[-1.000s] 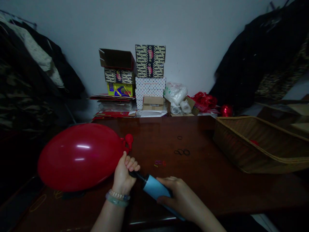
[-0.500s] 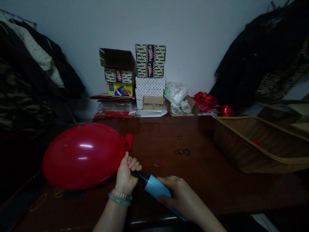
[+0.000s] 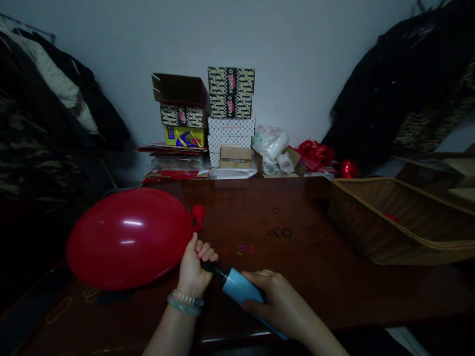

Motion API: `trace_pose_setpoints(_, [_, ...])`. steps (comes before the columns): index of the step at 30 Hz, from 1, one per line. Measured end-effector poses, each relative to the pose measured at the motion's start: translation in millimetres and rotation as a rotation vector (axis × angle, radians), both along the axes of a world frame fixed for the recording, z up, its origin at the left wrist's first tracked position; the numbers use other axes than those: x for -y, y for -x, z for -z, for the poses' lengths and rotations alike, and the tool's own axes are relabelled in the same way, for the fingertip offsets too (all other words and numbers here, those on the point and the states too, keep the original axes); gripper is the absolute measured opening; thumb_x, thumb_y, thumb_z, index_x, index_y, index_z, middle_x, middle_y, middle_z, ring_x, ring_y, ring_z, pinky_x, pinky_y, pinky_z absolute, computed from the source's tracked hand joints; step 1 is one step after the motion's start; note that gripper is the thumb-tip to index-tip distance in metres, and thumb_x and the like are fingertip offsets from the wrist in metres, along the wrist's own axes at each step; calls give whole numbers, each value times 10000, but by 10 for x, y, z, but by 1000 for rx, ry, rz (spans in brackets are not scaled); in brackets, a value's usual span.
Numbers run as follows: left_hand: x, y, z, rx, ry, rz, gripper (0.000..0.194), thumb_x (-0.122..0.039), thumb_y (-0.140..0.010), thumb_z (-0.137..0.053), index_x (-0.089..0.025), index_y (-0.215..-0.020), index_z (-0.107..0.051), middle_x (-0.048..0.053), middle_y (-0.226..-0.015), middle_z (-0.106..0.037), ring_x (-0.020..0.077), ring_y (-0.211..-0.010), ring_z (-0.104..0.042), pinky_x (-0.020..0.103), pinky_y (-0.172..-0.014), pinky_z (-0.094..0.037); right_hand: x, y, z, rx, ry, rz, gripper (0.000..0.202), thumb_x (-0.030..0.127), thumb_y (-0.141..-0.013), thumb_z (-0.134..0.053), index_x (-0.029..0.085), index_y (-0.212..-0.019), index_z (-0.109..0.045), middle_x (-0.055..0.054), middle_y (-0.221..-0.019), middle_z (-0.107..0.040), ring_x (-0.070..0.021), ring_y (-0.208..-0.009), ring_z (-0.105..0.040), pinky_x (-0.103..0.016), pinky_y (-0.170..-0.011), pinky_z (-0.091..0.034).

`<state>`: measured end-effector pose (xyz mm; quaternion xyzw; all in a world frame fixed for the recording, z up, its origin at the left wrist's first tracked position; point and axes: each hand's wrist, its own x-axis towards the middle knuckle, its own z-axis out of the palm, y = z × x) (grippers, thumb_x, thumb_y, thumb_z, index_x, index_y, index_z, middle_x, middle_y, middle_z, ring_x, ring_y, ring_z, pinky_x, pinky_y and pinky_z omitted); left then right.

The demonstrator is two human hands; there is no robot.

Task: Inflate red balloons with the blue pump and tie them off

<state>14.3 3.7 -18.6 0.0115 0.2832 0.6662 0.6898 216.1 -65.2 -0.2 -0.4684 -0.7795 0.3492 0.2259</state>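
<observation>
A large inflated red balloon (image 3: 129, 240) lies on its side at the left, its narrow end towards my left hand (image 3: 196, 264). That hand is closed round the balloon's neck and the black end of a hand pump, which are mostly hidden inside the fist. The blue barrel of the balloon pump (image 3: 237, 287) slants down to the right. My right hand (image 3: 278, 299) is wrapped round this barrel, thumb on the near side. A small limp red balloon (image 3: 199, 213) sits just beyond the big balloon's narrow end.
Black rubber bands (image 3: 280, 233) and small coloured bands (image 3: 246, 249) lie on the brown table (image 3: 304, 287). Yellowish bands (image 3: 59, 310) are at the left. A wicker basket (image 3: 356, 232) stands right, with something red inside. Stacked boxes (image 3: 230, 94) and plastic bags (image 3: 270, 141) line the wall.
Almost nothing differs. The big balloon has shifted very slightly; both hands and the pump keep their places.
</observation>
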Motion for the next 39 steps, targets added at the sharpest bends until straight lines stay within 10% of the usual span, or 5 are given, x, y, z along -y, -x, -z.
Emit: trace_pose_setpoints(39, [-42, -10, 38, -213, -5, -43, 430, -385, -901, -491, -179, -544, -366, -65, -450, -296, 84, -394, -335, 243, -472, -367, -31, -50, 24, 22, -101, 39, 480, 242, -741, -711, 277, -1209, -615, -29, -1142, -664, -222, -998, -577, -327, -911, -397])
